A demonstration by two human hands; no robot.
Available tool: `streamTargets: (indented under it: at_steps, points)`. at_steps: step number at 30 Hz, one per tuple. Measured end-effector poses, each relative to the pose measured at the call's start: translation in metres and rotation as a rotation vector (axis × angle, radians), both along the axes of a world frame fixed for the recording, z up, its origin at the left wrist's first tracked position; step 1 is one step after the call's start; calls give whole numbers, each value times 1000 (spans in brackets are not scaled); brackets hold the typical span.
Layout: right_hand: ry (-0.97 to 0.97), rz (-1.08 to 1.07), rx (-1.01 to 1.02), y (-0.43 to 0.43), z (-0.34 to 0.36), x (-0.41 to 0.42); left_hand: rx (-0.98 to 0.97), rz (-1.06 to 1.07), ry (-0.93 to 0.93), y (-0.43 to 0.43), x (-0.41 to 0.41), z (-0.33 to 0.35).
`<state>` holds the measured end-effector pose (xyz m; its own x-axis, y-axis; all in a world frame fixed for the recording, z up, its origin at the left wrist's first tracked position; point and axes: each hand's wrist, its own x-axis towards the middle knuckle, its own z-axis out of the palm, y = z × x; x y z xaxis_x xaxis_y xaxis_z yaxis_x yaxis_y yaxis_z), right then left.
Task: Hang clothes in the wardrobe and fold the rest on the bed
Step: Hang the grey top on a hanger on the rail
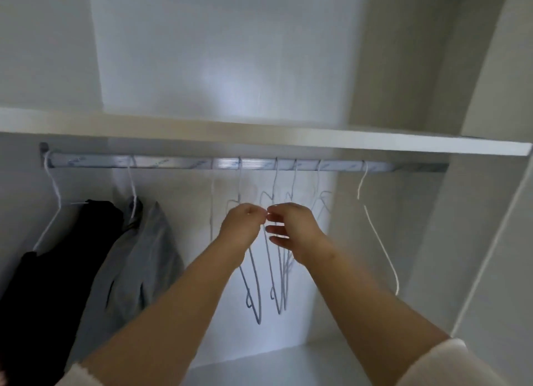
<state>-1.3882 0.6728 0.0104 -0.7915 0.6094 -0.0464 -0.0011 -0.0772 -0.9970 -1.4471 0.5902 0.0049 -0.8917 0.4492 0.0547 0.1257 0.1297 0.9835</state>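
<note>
Two bare forearms rise from cream fuzzy sleeves (450, 362) at the bottom edge and reach up into the white wardrobe (230, 68). The left hand (240, 228) is clenched, its fingertips pinched on the wire at the top of a bunch of thin pale-blue wire hangers (281, 299). The right hand (294, 231) is just beside it with its fingers loosely spread. Its top fingertip meets the left hand's, but blur hides whether it grips a wire.

The bare hangers dangle close together behind both hands. Well apart to the right hangs a single white wire hanger (378, 241). On the left, a grey garment (138, 264) and a black garment (57, 270) hang side by side, touching.

All of them hook over a silver metal rail (173, 164) just under a white shelf board (259, 139).
</note>
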Motion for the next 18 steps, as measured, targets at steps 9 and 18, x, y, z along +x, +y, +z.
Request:
streamTargets:
  at_steps: [9,18]
  points:
    - [-42,-521,-77,46,-47,180,-28,-482,16,78,144,-31]
    - [-51,-1150,-210,-11,-95,414,-135,-1093,-15,93,348,-78]
